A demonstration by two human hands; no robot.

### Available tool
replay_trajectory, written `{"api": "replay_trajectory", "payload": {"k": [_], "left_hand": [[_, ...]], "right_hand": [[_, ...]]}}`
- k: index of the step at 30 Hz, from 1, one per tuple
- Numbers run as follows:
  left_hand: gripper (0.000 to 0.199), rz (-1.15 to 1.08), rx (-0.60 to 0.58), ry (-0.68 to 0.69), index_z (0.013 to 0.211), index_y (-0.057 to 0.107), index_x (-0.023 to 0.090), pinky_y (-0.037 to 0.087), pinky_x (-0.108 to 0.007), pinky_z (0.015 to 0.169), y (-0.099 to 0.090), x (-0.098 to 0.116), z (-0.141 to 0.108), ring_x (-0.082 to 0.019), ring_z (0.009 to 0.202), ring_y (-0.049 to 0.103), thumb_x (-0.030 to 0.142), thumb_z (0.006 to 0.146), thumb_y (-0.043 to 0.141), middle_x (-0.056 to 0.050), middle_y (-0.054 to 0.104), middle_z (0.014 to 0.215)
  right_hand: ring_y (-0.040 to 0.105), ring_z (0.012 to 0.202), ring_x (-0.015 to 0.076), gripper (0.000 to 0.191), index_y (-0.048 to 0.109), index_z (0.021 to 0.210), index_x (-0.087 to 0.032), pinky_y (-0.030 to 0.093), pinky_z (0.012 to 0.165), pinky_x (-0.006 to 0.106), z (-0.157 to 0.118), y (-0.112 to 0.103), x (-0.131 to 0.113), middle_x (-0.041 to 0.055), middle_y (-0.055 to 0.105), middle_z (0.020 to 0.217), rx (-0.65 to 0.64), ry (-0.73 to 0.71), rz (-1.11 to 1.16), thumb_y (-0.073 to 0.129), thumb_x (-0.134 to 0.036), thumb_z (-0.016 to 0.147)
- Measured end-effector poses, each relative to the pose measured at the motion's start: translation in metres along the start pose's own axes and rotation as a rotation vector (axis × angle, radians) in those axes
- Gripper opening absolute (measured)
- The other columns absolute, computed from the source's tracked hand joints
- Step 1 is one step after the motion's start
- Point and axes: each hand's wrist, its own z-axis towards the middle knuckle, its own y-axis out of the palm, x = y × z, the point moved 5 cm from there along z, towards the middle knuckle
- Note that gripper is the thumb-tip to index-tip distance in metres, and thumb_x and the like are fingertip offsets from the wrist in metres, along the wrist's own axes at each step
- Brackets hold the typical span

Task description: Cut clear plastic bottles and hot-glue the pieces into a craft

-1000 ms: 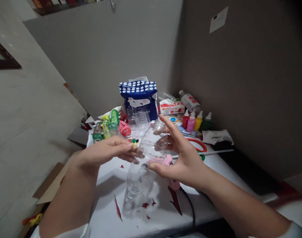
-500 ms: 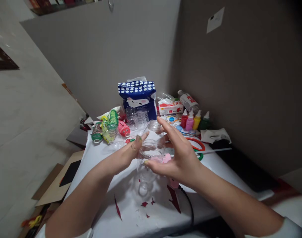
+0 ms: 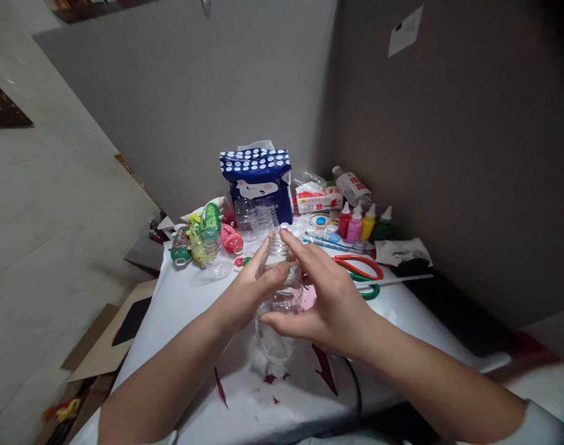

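A clear plastic bottle piece [image 3: 282, 296] with a threaded neck at its top is held between both hands over the white-covered table [image 3: 180, 321]. My left hand [image 3: 258, 281] grips its left side, thumb across the front near the shoulder. Around the right side wraps my right hand [image 3: 319, 290], its thumb low on the front and fingers up by the neck. Below, a clear tapering part [image 3: 275, 349] points down toward the table; whether it is joined to the upper piece I cannot tell. A pink object [image 3: 308, 298] shows behind the right hand.
Behind stand a blue bag [image 3: 258, 185], clear bottle pieces, a tissue pack [image 3: 319, 199] and paint bottles [image 3: 354, 227]. Decorated bottles [image 3: 207, 228] lie left. Orange-handled [image 3: 367, 266] and green-handled [image 3: 369, 292] tools are at right. Red scraps [image 3: 325, 371] and a black cable [image 3: 354, 383] lie in front.
My left hand has closed in higher around the clear piece, its thumb now across the front. The piece has shifted slightly left and is more upright, and the lower part has changed its angle.
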Motion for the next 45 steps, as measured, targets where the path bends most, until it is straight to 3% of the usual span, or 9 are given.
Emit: {"api": "replay_trajectory", "payload": {"k": [3,5,10,17,25,32,38,42,45], "left_hand": [[0.105,-0.055,0.018,-0.061,0.155,0.01,0.031,0.045,-0.049,0.096,0.003,-0.005,-0.001,-0.04,0.124,0.055,0.045,0.075,0.077,-0.015,0.059,0.133],[0.106,-0.097,0.017,-0.073,0.155,0.012,0.03,0.046,-0.048,0.094,0.005,-0.005,-0.001,-0.039,0.121,0.057,0.042,0.073,0.078,-0.014,0.063,0.126],[0.067,-0.114,0.034,-0.033,0.129,0.048,0.019,0.05,-0.036,0.081,0.012,-0.001,0.001,-0.033,0.104,0.066,0.038,0.072,0.08,-0.011,0.068,0.105],[0.042,-0.076,0.075,-0.061,0.103,0.057,0.018,0.049,-0.028,0.066,0.013,0.002,-0.001,-0.019,0.075,0.066,0.036,0.072,0.079,-0.003,0.067,0.083],[0.043,-0.055,0.147,-0.093,0.099,0.058,0.018,0.048,-0.026,0.064,0.007,-0.003,-0.001,-0.017,0.07,0.065,0.036,0.068,0.081,-0.002,0.068,0.079],[0.027,0.007,0.015,-0.05,0.092,0.066,0.016,0.048,-0.027,0.068,0.009,0.0,0.002,-0.018,0.076,0.064,0.037,0.076,0.073,-0.003,0.068,0.08],[0.032,0.109,0.049,-0.072,0.089,0.066,0.015,0.048,-0.029,0.067,0.005,0.003,0.002,-0.019,0.071,0.064,0.042,0.074,0.073,-0.004,0.068,0.072],[0.034,0.128,0.065,-0.069,0.094,0.067,0.015,0.051,-0.033,0.07,0.005,0.008,-0.001,-0.022,0.072,0.067,0.043,0.074,0.072,-0.004,0.069,0.074],[0.034,0.111,0.047,-0.042,0.097,0.068,0.016,0.051,-0.034,0.071,0.005,0.011,-0.003,-0.022,0.073,0.067,0.041,0.074,0.073,-0.004,0.069,0.076]], "right_hand": [[0.063,0.097,0.0258,0.095,0.033,0.148,-0.013,0.056,0.083,0.04,-0.001,0.0,0.001,0.0155,0.062,0.113,0.009,-0.018,0.005,0.08,-0.043,0.07],[0.063,0.095,0.0245,0.096,0.034,0.147,-0.013,0.055,0.081,0.039,-0.001,-0.001,0.003,0.0145,0.062,0.112,0.025,-0.017,0.011,0.081,-0.043,0.069],[0.063,0.097,0.0244,0.095,0.037,0.146,-0.011,0.055,0.083,0.038,-0.002,-0.001,0.006,0.0147,0.062,0.112,0.035,-0.005,0.04,0.082,-0.042,0.068],[0.064,0.093,0.0253,0.097,0.038,0.146,-0.01,0.054,0.08,0.039,0.0,0.0,0.006,0.0152,0.064,0.109,0.028,0.001,0.045,0.082,-0.046,0.068],[0.065,0.09,0.0237,0.095,0.039,0.145,-0.013,0.054,0.078,0.037,-0.001,0.001,0.006,0.0131,0.064,0.108,0.03,0.007,0.056,0.082,-0.046,0.067],[0.064,0.09,0.0247,0.095,0.039,0.145,-0.013,0.054,0.078,0.039,-0.002,0.001,0.007,0.0143,0.065,0.112,0.019,0.02,0.02,0.081,-0.049,0.068],[0.059,0.098,0.0282,0.094,0.039,0.144,-0.012,0.047,0.095,0.05,0.001,0.001,0.003,0.0155,0.066,0.118,0.035,-0.042,-0.063,0.08,-0.052,0.069],[0.055,0.115,0.0278,0.099,0.033,0.149,-0.015,0.046,0.1,0.044,0.002,0.002,0.004,0.0158,0.056,0.135,-0.037,0.029,0.068,0.08,-0.053,0.07],[0.05,0.124,0.0255,0.092,0.027,0.152,-0.021,0.047,0.101,0.04,0.0,0.003,0.004,0.0133,0.047,0.145,-0.089,0.078,0.186,0.074,-0.047,0.078]]}}
